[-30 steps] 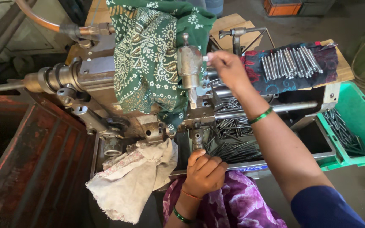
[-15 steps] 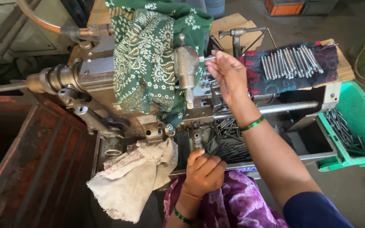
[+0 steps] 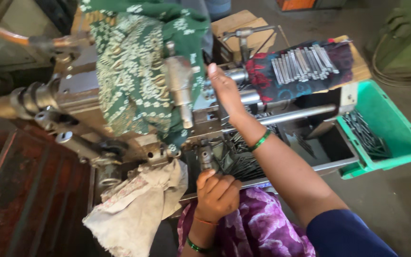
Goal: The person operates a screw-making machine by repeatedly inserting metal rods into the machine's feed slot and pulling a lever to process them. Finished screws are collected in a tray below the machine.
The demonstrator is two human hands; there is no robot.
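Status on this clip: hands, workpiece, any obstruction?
Left hand fisted on the lever handle. Right hand at the machine head. Green cloth drapes the machine.

A metalworking workshop: a worn, oily lathe-like machine (image 3: pixel 120 109) fills the middle of the frame, draped with a green patterned cloth (image 3: pixel 134 71). Rows of metal rods (image 3: pixel 300 64) lie at upper right, a green plastic crate (image 3: pixel 391 138) of dark parts sits at right, above bare concrete floor (image 3: pixel 405 209).
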